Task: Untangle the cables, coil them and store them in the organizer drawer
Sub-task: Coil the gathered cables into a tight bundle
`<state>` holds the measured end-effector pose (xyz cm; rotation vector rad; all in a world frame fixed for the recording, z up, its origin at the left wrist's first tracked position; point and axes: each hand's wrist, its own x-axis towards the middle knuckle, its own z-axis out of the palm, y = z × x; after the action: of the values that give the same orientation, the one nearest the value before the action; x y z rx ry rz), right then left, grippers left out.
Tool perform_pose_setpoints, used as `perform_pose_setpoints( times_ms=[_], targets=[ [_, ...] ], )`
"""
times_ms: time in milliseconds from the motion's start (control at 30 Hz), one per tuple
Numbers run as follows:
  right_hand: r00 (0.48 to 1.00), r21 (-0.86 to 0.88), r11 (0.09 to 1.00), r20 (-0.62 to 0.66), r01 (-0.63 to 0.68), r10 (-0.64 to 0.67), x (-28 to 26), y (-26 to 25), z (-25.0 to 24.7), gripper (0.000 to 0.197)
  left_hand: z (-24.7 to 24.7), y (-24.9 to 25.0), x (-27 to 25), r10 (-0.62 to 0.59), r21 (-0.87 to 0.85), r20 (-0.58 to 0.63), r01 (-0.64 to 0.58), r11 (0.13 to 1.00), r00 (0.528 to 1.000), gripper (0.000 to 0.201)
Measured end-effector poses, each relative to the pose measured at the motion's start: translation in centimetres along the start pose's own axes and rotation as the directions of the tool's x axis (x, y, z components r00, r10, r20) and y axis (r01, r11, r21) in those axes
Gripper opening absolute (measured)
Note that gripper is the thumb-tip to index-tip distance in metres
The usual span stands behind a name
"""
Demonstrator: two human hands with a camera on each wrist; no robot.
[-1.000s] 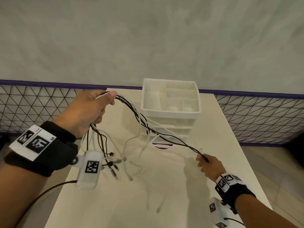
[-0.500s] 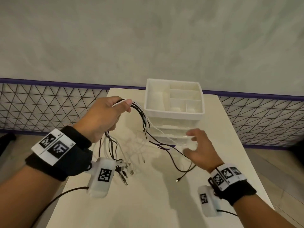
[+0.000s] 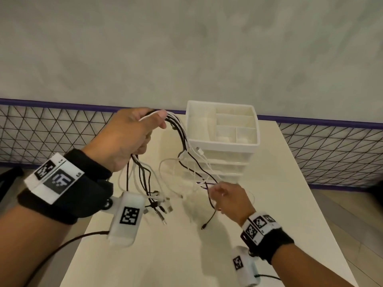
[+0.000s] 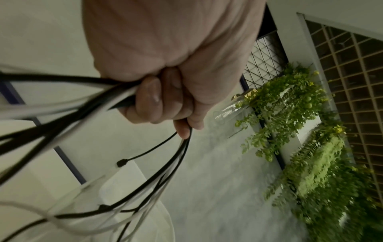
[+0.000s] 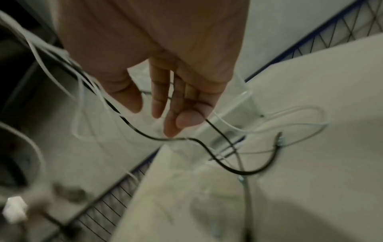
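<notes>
My left hand point(image 3: 132, 135) is raised above the white table point(image 3: 279, 204) and grips a bundle of black and white cables point(image 3: 183, 139). In the left wrist view its fingers point(image 4: 157, 101) are curled tight round the cables point(image 4: 62, 101). The plug ends point(image 3: 159, 206) dangle below that hand. My right hand point(image 3: 217, 193) is low in the hanging strands in front of the white organizer point(image 3: 223, 147). In the right wrist view its fingers point(image 5: 157, 104) are nearly straight and spread. A thin black cable point(image 5: 228, 170) runs under the fingertips, and its free end point(image 3: 204, 226) hangs loose.
The organizer's top tray has several compartments, and its drawers point(image 3: 223, 168) below look closed. A black wire-mesh fence point(image 3: 41, 131) with a purple rail runs behind the table. The grey wall point(image 3: 186, 48) stands beyond. Green hanging plants point(image 4: 300, 114) show in the left wrist view.
A second ago my right hand pinched the black cable's end, pulled out to the right. It let go, opened, and has moved left into the hanging strands. My left hand moved right, toward the organizer.
</notes>
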<state>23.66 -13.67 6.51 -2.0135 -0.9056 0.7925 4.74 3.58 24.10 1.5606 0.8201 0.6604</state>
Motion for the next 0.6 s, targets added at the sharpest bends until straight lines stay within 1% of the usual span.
perform_pose_setpoints(
  times_ms=[33,67,100,133,167,200,233,267,300,333,367,400,433,500,533,567,600],
  targets=[
    [0.999,0.119,0.992,0.023,0.037,-0.040,0.1,-1.3,0.2,0.012,0.5,-0.1,-0.1,-0.006,0.016,0.018,0.006,1.000,1.000,0.027],
    [0.996,0.190,0.979,0.033,0.071,-0.079,0.4,-2.4,0.4,0.026,1.2,-0.1,-0.2,-0.011,0.030,0.039,0.010,0.999,0.999,0.027],
    [0.992,0.190,0.975,0.027,0.113,-0.120,0.8,-3.4,0.9,0.038,1.7,-0.2,-0.4,-0.016,0.041,0.061,0.014,0.999,0.998,0.028],
    [0.985,0.146,0.975,0.020,0.165,-0.170,1.1,-4.0,1.5,0.044,2.2,-0.1,-0.6,-0.019,0.046,0.079,0.015,0.999,0.997,0.028],
    [0.978,0.070,0.977,0.031,0.203,-0.206,1.4,-4.1,2.1,0.045,2.5,0.0,-0.7,-0.018,0.042,0.094,0.014,0.999,0.995,0.028],
    [0.971,-0.055,0.971,0.066,0.232,-0.228,1.7,-3.7,2.4,0.045,2.6,0.1,-0.6,-0.013,0.027,0.103,0.010,1.000,0.995,0.028],
    [0.967,-0.203,0.949,0.131,0.242,-0.218,1.9,-2.9,2.7,0.050,2.4,0.4,-0.5,0.002,0.003,0.103,-0.002,1.000,0.995,0.027],
    [0.967,-0.350,0.911,0.207,0.217,-0.151,1.9,-1.9,2.7,0.056,2.1,0.8,-0.3,0.018,-0.022,0.095,-0.016,1.000,0.995,0.026],
    [0.968,-0.475,0.865,0.248,0.163,-0.046,1.8,-0.5,2.6,0.060,1.6,1.1,-0.1,0.035,-0.044,0.084,-0.032,0.999,0.996,0.026],
    [0.965,-0.561,0.822,0.254,0.093,0.064,1.9,0.8,1.9,0.063,0.9,1.7,0.4,0.060,-0.066,0.075,-0.056,0.996,0.995,0.026],
    [0.953,-0.606,0.795,0.250,0.017,0.170,1.6,2.6,1.4,0.063,0.3,1.8,0.5,0.068,-0.073,0.055,-0.064,0.995,0.996,0.026],
    [0.939,-0.614,0.788,0.239,-0.052,0.248,1.3,4.1,0.6,0.061,-0.2,2.0,0.7,0.072,-0.076,0.031,-0.069,0.995,0.997,0.026],
    [0.923,-0.606,0.788,0.233,-0.108,0.305,1.1,5.9,0.0,0.054,-0.7,1.9,0.8,0.074,-0.081,0.014,-0.072,0.994,0.997,0.026],
    [0.908,-0.595,0.794,0.255,-0.124,0.333,0.7,7.9,-1.6,0.027,-1.3,1.5,0.8,0.061,-0.058,0.013,-0.060,0.996,0.998,0.026],
    [0.901,-0.597,0.794,0.275,-0.114,0.336,0.5,7.9,-2.6,0.020,-1.4,1.2,0.7,0.043,-0.023,0.025,-0.043,0.999,0.999,0.026],
    [0.895,-0.610,0.786,0.287,-0.104,0.341,0.7,7.6,-3.6,0.030,-1.3,0.8,0.5,0.022,0.022,0.040,-0.022,1.000,0.999,0.026],
    [0.900,-0.619,0.780,0.281,-0.095,0.333,0.8,6.5,-4.6,0.037,-0.9,0.5,0.3,0.001,0.074,0.053,-0.005,0.997,0.999,0.027]
  ],
)
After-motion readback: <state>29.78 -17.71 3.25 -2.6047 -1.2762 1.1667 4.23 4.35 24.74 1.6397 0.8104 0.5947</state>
